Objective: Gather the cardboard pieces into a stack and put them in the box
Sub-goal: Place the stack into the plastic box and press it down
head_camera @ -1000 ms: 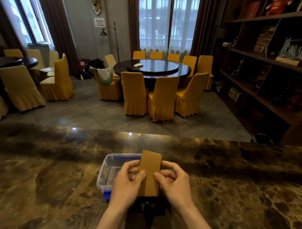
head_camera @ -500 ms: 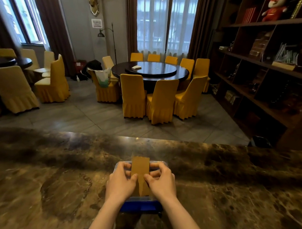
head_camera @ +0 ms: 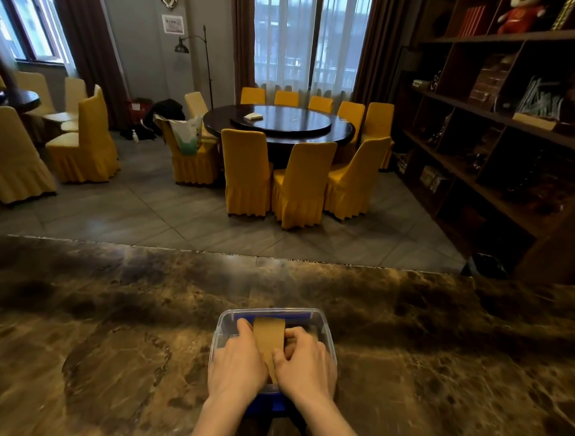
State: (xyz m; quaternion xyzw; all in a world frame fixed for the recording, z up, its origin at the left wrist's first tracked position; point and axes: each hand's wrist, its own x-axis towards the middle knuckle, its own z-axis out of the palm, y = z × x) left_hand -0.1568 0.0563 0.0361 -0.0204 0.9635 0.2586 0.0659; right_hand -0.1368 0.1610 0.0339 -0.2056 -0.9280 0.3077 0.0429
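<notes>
A clear plastic box (head_camera: 328,340) with blue latches stands on the dark marble counter (head_camera: 112,342), close to the near edge. A stack of brown cardboard pieces (head_camera: 268,339) lies inside it, long side pointing away from me. My left hand (head_camera: 237,366) grips the stack's left edge and my right hand (head_camera: 302,366) grips its right edge, both reaching down into the box. The hands hide the near part of the stack and of the box.
The counter runs wide to both sides of the box. Beyond its far edge lie a tiled floor, a round dark table (head_camera: 278,123) ringed by yellow chairs, and a wooden shelf unit (head_camera: 497,134) on the right.
Both hands have carried the cardboard stack from above and right of the box down into it. The stack has tipped from nearly upright to lying low inside the box.
</notes>
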